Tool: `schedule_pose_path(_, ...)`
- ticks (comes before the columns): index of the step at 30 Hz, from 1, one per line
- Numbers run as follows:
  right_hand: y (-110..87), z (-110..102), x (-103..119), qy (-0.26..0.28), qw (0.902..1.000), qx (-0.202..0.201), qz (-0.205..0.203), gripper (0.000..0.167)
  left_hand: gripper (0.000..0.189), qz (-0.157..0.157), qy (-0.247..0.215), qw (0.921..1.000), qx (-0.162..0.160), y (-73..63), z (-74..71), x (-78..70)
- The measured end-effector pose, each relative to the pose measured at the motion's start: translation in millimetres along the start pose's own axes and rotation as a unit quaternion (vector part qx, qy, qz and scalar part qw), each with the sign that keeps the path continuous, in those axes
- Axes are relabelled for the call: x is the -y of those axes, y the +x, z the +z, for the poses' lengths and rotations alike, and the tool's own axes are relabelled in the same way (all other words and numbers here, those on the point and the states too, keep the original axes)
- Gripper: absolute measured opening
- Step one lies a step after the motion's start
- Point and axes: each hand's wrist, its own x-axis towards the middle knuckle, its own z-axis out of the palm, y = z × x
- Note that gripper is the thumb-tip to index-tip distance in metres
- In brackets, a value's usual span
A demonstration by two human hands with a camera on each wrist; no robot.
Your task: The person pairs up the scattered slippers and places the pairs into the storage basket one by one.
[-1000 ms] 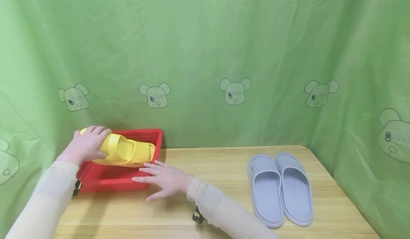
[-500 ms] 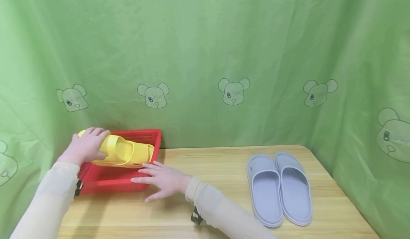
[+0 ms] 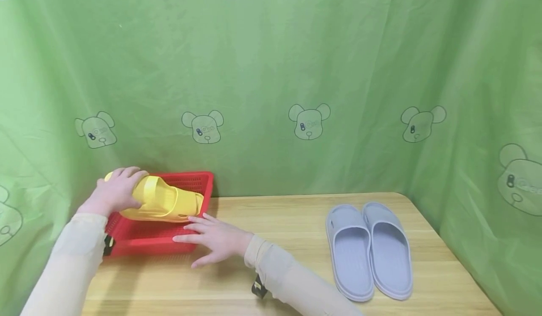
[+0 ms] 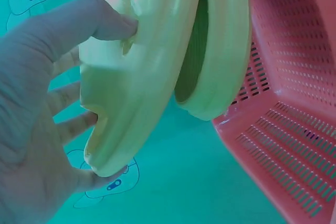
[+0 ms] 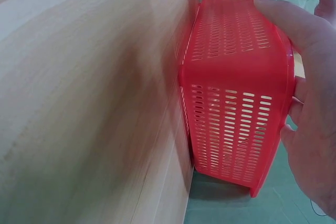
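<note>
A pair of yellow slippers (image 3: 186, 205) lies toe to heel over the red basket (image 3: 161, 248) at the left of the table. My left hand (image 3: 116, 191) grips the left end of the pair. In the left wrist view the thumb presses by a cut-out in one slipper (image 4: 152, 66), with the fingers behind its open toe. My right hand (image 3: 218, 238) is at the basket's front right corner, fingers spread and fairly straight. In the right wrist view its thumb (image 5: 275, 11) overlaps the basket rim, while other fingers are partly hidden behind that rim.
Two grey slippers (image 3: 353, 259) stand side by side on the right of the wooden table (image 3: 262, 217), toes toward the back. A green curtain (image 3: 254, 156) with bear drawings surrounds the table at the back and sides.
In the last half second my left hand has shifted very slightly to the right with the yellow slippers, which tilt a bit differently. My right hand, the basket and the grey slippers stay put.
</note>
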Motion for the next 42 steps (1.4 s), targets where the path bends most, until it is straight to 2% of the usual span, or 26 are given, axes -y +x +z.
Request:
schedule_pose_path(8,-0.3,1,0,-0.002,1.0,-0.001,-0.005,0.077,0.08,0.001,-0.011,0.9999,-0.002,1.4,-1.6,-7.3)
schedule_pose_path(16,-1.2,2,-2,0.007,1.0,-0.004,-0.004,0.077,0.074,-0.002,-0.006,0.9999,-0.008,4.8,2.3,-5.9)
schedule_pose_path(23,0.3,4,-3,0.0,0.9999,-0.011,-0.007,0.077,0.07,-0.013,-0.008,0.9991,-0.04,10.6,8.0,-1.7)
schedule_pose_path(29,0.9,4,-3,0.003,1.0,-0.007,-0.006,0.076,0.074,-0.036,-0.016,0.9972,-0.064,14.6,14.1,4.6)
schedule_pose_path(35,0.3,1,0,0.006,0.9999,-0.007,-0.009,0.076,0.074,-0.061,-0.059,0.9927,-0.086,18.5,15.6,10.7)
schedule_pose_path(42,0.4,0,0,0.004,0.9999,-0.011,-0.009,0.075,0.076,-0.087,-0.121,0.9826,-0.111,26.6,16.6,18.8)
